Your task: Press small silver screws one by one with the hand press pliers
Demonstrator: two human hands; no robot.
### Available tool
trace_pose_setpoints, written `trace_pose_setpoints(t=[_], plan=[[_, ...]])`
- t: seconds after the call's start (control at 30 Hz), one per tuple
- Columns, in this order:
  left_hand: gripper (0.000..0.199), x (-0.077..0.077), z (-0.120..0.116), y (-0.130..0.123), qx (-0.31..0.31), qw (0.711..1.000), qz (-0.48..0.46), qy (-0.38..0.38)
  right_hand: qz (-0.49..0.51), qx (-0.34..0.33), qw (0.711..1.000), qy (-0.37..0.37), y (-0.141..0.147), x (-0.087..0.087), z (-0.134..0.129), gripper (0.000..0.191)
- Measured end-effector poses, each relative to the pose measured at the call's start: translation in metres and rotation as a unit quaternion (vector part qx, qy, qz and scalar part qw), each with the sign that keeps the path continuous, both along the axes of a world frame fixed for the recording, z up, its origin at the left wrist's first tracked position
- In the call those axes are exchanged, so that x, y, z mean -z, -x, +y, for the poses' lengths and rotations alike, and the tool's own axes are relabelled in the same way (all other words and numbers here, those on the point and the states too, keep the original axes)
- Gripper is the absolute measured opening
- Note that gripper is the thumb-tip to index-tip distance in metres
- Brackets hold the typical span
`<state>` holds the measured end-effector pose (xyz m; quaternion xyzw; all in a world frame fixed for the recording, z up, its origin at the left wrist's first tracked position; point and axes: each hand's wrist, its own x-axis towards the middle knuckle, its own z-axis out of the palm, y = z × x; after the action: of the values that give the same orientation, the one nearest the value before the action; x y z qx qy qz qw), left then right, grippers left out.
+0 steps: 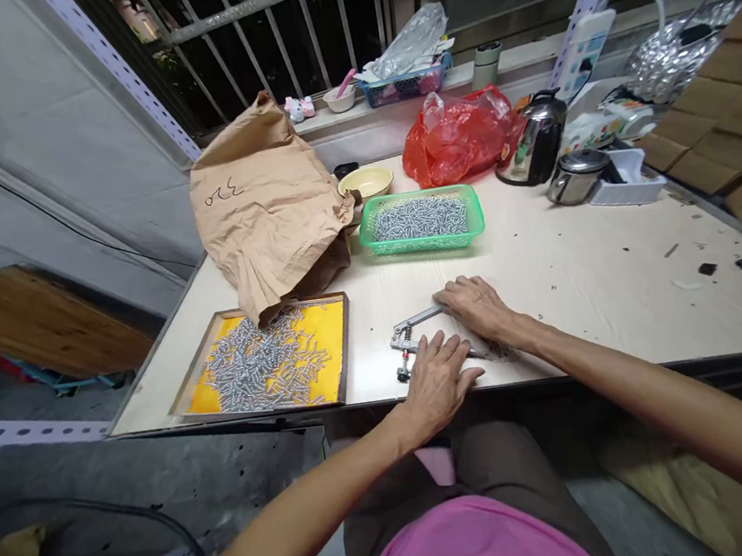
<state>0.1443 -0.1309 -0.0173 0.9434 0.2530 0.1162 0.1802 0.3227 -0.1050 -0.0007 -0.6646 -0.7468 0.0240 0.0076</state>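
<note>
A metal hand tool (406,343), with two long arms, a small spring and a red-and-black screw end, lies near the front edge of the table. My left hand (438,380) rests palm down over its lower arm, fingers spread. Across the end of the upper arm lies my right hand (475,306), its fingers stretched out and the palm hidden. Small dark bits (502,352) are scattered under my right wrist. To the left, a shallow yellow-bottomed tray (334,337) holds a loose heap of small silvery metal pieces (253,365).
A green basket (424,242) full of similar metal pieces stands beyond my hands. A large brown paper bag (261,210) leans over the tray's back edge. Behind are a cream bowl (365,181), a red plastic bag (455,137), a kettle (534,141) and a lidded metal pot (577,178).
</note>
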Motion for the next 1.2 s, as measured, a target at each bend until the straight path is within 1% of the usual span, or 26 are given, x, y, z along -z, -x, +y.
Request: trace_pose_setpoints(t=[0.1, 0.2, 0.27, 0.33, 0.37, 0.43, 0.5, 0.57, 0.63, 0.73, 0.87, 0.97, 1.07, 1.2], plan=[[0.041, 0.001, -0.005, -0.002, -0.014, 1.000, -0.009, 0.007, -0.009, 0.007, 0.999, -0.038, 0.000, 0.004, 0.010, 0.023], [0.043, 0.001, -0.006, -0.001, -0.013, 1.000, -0.016, 0.010, -0.011, 0.029, 0.999, -0.037, 0.003, 0.002, 0.010, 0.023], [0.043, 0.000, -0.007, 0.005, -0.005, 1.000, -0.023, 0.010, -0.003, 0.033, 0.999, -0.040, 0.013, -0.004, 0.001, 0.024], [0.037, -0.003, -0.007, 0.016, -0.007, 0.999, -0.038, 0.008, 0.013, 0.014, 0.999, -0.044, 0.027, -0.011, -0.013, 0.024], [0.033, -0.005, -0.006, 0.025, -0.019, 0.999, -0.047, 0.007, 0.019, 0.002, 0.999, -0.041, 0.034, -0.014, -0.022, 0.026], [0.028, -0.010, 0.001, 0.045, -0.073, 0.995, -0.064, 0.003, 0.023, -0.007, 0.999, -0.023, 0.046, -0.017, -0.039, 0.029], [0.025, -0.019, 0.011, 0.067, -0.145, 0.987, -0.062, -0.005, 0.022, 0.002, 1.000, -0.002, 0.053, -0.015, -0.053, 0.029], [0.023, -0.027, 0.023, 0.085, -0.207, 0.978, -0.036, -0.010, 0.025, 0.015, 1.000, 0.011, 0.055, -0.008, -0.062, 0.026], [0.022, -0.034, 0.031, 0.094, -0.239, 0.971, 0.003, 0.011, 0.034, 0.024, 0.999, 0.009, 0.056, 0.000, -0.066, 0.026], [0.023, -0.034, 0.033, 0.087, -0.246, 0.966, 0.055, 0.064, 0.042, 0.043, 0.998, -0.010, 0.057, 0.010, -0.068, 0.028], [0.027, -0.027, 0.038, 0.061, -0.255, 0.958, 0.102, 0.082, 0.043, 0.076, 0.995, -0.052, 0.062, 0.018, -0.070, 0.029], [0.027, -0.026, 0.053, 0.048, -0.253, 0.945, 0.163, 0.126, 0.053, 0.085, 0.991, -0.091, 0.065, 0.026, -0.071, 0.027], [0.024, -0.028, 0.072, 0.041, -0.242, 0.926, 0.228, 0.179, 0.080, 0.097, 0.981, -0.146, 0.068, 0.037, -0.067, 0.021], [0.015, -0.032, 0.084, 0.042, -0.233, 0.915, 0.244, 0.220, 0.122, 0.094, 0.967, -0.205, 0.069, 0.050, -0.061, 0.018]])
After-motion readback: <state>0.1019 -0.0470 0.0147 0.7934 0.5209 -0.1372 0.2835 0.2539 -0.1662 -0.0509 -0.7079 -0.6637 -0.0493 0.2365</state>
